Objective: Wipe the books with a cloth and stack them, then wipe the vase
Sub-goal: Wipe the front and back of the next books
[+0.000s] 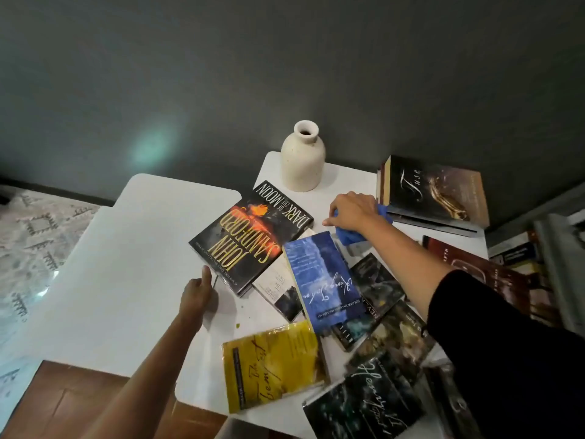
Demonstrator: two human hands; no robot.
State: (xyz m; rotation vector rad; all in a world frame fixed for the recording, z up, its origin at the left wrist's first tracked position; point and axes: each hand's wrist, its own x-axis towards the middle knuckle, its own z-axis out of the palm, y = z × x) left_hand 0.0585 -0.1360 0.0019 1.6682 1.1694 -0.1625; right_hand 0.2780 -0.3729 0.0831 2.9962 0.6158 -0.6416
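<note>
Clutter of loose books (323, 280) lay nearest us, the yellow paperback (272, 369) well short of both hands. Our left hand (197, 294) sat at the near corner of the black hardback (250, 237), thumb up against its edge. Its fingers were tucked out of sight, so we could not tell whether it gripped anything. The hardback's long axis ran from this hand away toward the vase. It lay left of and short of our right hand (351, 212), so we judged the left hand nearer for steadying it. The right hand was clamped on the blue cloth (349, 237), low over the table (345, 179). The stack (437, 198) stood just right of that grip, the vase (303, 156) just beyond it. The dark books (395, 343) under the right forearm were blurred and partly cut off.
</note>
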